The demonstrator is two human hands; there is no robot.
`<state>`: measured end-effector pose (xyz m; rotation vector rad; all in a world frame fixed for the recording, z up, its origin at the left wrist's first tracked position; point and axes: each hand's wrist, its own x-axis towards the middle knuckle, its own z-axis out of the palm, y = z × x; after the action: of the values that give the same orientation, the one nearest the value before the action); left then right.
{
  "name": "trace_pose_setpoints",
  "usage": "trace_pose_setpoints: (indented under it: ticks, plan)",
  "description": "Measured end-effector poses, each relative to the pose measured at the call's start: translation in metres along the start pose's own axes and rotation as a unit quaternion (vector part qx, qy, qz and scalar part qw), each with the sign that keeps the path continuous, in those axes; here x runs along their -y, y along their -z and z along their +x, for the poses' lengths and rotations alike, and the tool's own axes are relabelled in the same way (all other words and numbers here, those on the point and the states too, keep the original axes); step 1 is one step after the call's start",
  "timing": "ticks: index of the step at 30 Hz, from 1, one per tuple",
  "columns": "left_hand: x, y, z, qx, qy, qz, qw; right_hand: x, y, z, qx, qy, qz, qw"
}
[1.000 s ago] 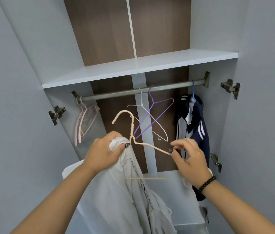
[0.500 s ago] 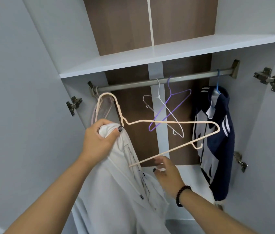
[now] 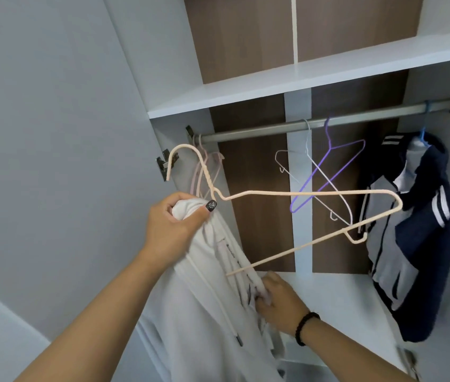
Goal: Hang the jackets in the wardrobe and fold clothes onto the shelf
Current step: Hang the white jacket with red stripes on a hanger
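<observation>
Your right hand (image 3: 279,304) pinches the white jacket (image 3: 204,312) low down; your left hand (image 3: 175,224) bunches its collar against the hanger (image 3: 301,193), not yet threaded in. Beyond, one navy jacket (image 3: 422,257) hangs on the rail (image 3: 259,131); the shelf (image 3: 301,81) above awaits folded clothes.
</observation>
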<state>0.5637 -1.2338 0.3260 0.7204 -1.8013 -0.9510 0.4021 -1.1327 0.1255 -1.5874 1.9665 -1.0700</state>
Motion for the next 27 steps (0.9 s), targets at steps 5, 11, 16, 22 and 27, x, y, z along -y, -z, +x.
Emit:
trace_pose_setpoints:
  ticks: [5, 11, 16, 22, 27]
  plan:
    - [0.0, -0.018, 0.004, 0.048, 0.021, -0.022, 0.998, -0.047, 0.048, -0.02, -0.077, -0.045, -0.126, 0.988]
    - [0.001, -0.038, 0.008, 0.122, 0.03, -0.021, 0.992, -0.093, 0.132, -0.066, -0.137, -0.117, -0.142, 0.973]
    - [0.009, -0.042, 0.003, 0.177, 0.069, -0.032, 0.981, -0.107, 0.188, -0.103, -0.176, -0.028, -0.244, 0.953]
    - [0.007, -0.054, -0.007, 0.249, -0.004, 0.077, 0.965, -0.101, 0.22, -0.109, -0.237, -0.141, -0.042, 0.96]
    - [0.002, -0.079, -0.014, 0.228, -0.075, 0.131, 0.962, -0.081, 0.254, -0.103, -0.254, -0.123, -0.067, 0.957]
